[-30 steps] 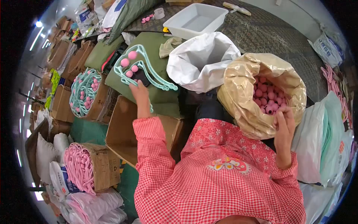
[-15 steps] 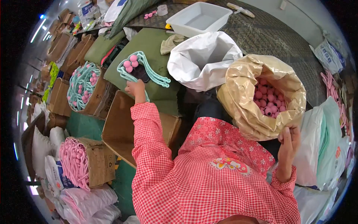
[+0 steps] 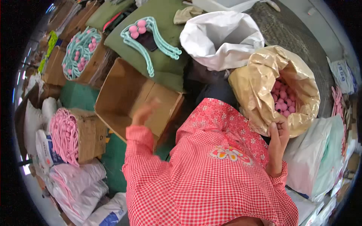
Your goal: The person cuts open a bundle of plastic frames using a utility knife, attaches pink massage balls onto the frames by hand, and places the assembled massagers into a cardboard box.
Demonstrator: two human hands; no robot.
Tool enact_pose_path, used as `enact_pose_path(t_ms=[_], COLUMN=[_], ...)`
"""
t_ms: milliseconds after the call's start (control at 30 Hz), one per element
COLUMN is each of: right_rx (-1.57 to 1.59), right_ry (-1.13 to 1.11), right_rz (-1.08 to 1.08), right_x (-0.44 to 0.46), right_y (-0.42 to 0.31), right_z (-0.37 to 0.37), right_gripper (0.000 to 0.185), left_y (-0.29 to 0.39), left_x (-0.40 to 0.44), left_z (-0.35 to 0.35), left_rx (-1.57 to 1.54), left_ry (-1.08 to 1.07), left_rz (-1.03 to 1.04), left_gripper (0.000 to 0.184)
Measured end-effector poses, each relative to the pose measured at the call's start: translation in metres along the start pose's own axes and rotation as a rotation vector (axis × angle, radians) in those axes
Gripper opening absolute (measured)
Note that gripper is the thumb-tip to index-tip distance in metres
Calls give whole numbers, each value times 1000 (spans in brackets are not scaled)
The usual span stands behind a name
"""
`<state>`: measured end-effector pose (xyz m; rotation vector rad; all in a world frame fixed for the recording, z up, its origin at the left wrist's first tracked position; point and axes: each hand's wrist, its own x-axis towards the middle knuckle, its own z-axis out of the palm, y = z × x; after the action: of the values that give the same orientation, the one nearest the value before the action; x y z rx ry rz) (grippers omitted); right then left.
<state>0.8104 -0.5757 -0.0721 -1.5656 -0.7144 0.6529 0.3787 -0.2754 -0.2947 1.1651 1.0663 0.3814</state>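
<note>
My left hand (image 3: pixel 145 112), blurred by motion, is over the cardboard box (image 3: pixel 120 83); its fingers are smeared. Mint cords with pink balls (image 3: pixel 162 44) lie on the green cushion (image 3: pixel 117 37), around a dark flat object, out of my hands. At the right, my right hand (image 3: pixel 278 132) has its fingers bent together at the near rim of the tan bag (image 3: pixel 260 71). Whether they pinch the rim is unclear. Inside that bag are several pink balls (image 3: pixel 283 98), some with dark spots.
A white bag (image 3: pixel 211 41) stands open beside the tan one. Boxes of mint cords (image 3: pixel 81 54) and pink cords (image 3: pixel 66 135) are at the left. Plastic bags (image 3: pixel 313 162) lie at the right, and a white tray (image 3: pixel 226 4) is at the top.
My left hand has let go of the mint cords and moved down over the box. My right hand has shifted slightly left along the tan bag's rim. The camera view has tilted down.
</note>
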Motion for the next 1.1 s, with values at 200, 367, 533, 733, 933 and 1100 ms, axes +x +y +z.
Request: enact_pose_path(t_ms=[200,367,533,733,933,1100], right_rx=[-23,-92,-103,-107,-127,-142], right_ry=[-155,-249,-262,-352,-371,-392], right_rz=[75,42,58,115,130,129], right_x=[10,10,10,6,6,10], right_y=[3,12,17,25,27,32], right_z=[38,47,50,53,54,55], right_gripper=[10,11,9,7,7,7], left_y=[-105,-94,-111,-93,-118,-83], left_x=[-52,-66,-98,-94,-68,-134], left_z=[88,105,129,146,133,65], left_rx=[695,816,745,618,789,986], left_ry=[63,116,74,240,174,2], left_rz=[-263,-126,-162,58,167,-87], left_gripper=[47,28,31,39,33,27])
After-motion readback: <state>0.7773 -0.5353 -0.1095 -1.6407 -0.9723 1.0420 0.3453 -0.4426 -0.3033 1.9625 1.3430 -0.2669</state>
